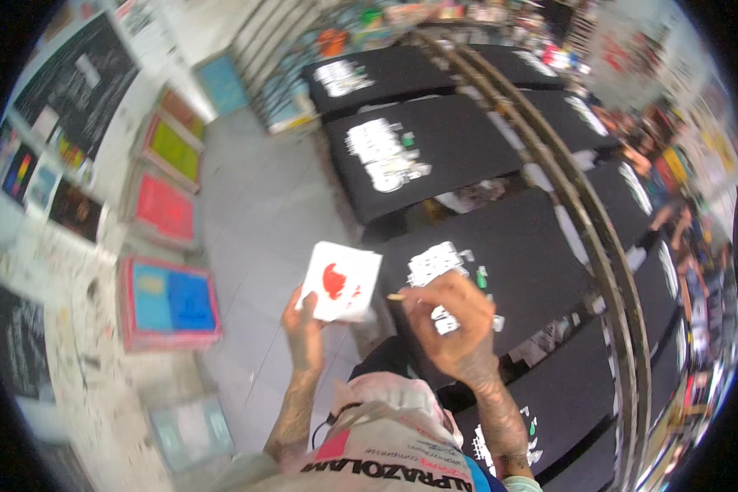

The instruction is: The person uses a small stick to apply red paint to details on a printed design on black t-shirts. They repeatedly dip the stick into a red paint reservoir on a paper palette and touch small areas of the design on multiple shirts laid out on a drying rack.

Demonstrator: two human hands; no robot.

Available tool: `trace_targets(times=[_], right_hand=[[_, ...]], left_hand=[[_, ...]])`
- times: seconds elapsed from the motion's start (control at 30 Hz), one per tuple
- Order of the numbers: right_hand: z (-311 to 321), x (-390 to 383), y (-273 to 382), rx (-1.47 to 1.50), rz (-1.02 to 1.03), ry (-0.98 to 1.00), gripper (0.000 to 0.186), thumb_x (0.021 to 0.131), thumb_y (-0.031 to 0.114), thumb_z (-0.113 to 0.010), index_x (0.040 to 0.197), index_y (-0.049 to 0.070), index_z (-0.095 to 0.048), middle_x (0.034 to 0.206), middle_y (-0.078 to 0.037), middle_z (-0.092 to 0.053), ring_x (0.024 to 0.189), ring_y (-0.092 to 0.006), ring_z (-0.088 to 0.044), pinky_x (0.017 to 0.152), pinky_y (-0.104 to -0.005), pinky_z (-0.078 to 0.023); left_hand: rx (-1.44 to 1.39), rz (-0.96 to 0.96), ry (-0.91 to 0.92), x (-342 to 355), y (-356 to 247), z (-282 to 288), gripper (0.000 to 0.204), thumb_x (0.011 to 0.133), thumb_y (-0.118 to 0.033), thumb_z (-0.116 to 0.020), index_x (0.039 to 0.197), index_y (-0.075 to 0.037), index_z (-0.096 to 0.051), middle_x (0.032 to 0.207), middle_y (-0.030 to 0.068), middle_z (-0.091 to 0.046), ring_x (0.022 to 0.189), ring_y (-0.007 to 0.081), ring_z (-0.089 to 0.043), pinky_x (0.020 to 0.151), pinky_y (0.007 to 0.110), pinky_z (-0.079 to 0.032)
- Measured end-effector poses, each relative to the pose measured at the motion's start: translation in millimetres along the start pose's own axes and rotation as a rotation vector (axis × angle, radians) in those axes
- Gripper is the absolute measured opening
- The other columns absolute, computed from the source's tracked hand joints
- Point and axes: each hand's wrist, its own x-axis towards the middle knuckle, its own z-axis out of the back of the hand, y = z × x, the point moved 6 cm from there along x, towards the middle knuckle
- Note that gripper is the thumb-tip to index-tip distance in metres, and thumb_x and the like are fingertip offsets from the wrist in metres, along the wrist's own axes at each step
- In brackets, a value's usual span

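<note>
In my left hand (303, 332) is a white square piece (357, 266) with wet-looking red smears on its face. I cannot tell whether it is a pad, a card or a shallow tub. The thumb lies over its lower left edge. My right hand (455, 320) is closed on a thin stick (395, 297), whose pale yellowish end points left at the white piece without touching it. The stick's other end is hidden in the fingers. Below that hand spreads a black cloth (533, 254) bearing a white print (435, 264) with a small green patch.
More black cloths (451, 135) with white prints lie in rows, split by a long metal rail (541, 135). Framed screens, pink (164, 205) and blue (193, 299), lean along the left wall. Grey floor (254, 205) runs between. People (681, 221) stand far right. A pale apron (402, 435) covers me.
</note>
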Motion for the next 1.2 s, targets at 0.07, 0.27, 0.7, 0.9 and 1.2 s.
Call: trace_targets(times=[0.07, 0.27, 0.7, 0.9, 1.2], right_hand=[[-28.5, 7.1, 0.8, 0.062, -0.001, 0.083, 0.025, 0.078, -0.008, -0.068, 0.100, 0.002, -0.071, 0.077, -0.008, -0.056, 0.061, -0.0149, -0.057, 0.054, -0.0280, -0.045], [-68.0, 14.5, -2.7, 0.066, 0.043, 0.207, 0.017, 0.081, -0.005, -0.071, 0.097, 0.001, -0.073, 0.081, -0.005, -0.056, 0.062, -0.0097, -0.054, 0.053, -0.0244, -0.044], [-67.5, 24.4, -4.5, -0.023, 0.105, 0.237, 0.014, 0.081, -0.002, -0.070, 0.095, 0.002, -0.070, 0.084, -0.011, -0.058, 0.066, -0.0238, -0.065, 0.056, -0.0335, -0.051], [-59.6, 25.5, -6.5, -0.061, 0.122, 0.223, 0.014, 0.079, -0.003, -0.070, 0.093, 0.001, -0.070, 0.083, -0.011, -0.058, 0.065, -0.0235, -0.065, 0.057, -0.0326, -0.052], [-50.6, 25.9, -5.4, -0.075, 0.136, 0.209, 0.016, 0.077, -0.004, -0.071, 0.092, 0.001, -0.070, 0.082, -0.011, -0.057, 0.066, -0.0224, -0.064, 0.057, -0.0320, -0.052]], left_hand=[[0.033, -0.003, -0.033, -12.0, -6.3, 17.2, 0.044, 0.099, -0.029, -0.055, 0.125, 0.007, -0.054, 0.104, 0.0122, -0.067, 0.087, 0.0161, -0.067, 0.072, 0.032, -0.057], [0.097, -0.008, -0.059, -34.9, -28.1, 19.8, 0.038, 0.101, -0.025, -0.054, 0.124, 0.006, -0.056, 0.100, 0.0086, -0.069, 0.084, 0.0115, -0.064, 0.074, 0.028, -0.053], [0.317, -0.024, 0.002, -33.9, -35.5, 10.7, 0.039, 0.099, -0.028, -0.055, 0.120, 0.004, -0.061, 0.093, 0.0066, -0.069, 0.079, 0.0082, -0.060, 0.070, 0.025, -0.048], [0.186, -0.066, 0.052, -30.2, -33.0, 3.0, 0.042, 0.099, -0.031, -0.054, 0.119, 0.005, -0.061, 0.092, 0.0067, -0.069, 0.081, 0.0083, -0.061, 0.072, 0.025, -0.049], [0.197, -0.036, 0.085, -31.1, -35.9, -3.6, 0.043, 0.100, -0.032, -0.054, 0.121, 0.005, -0.060, 0.095, 0.0070, -0.069, 0.085, 0.0086, -0.061, 0.075, 0.025, -0.049]])
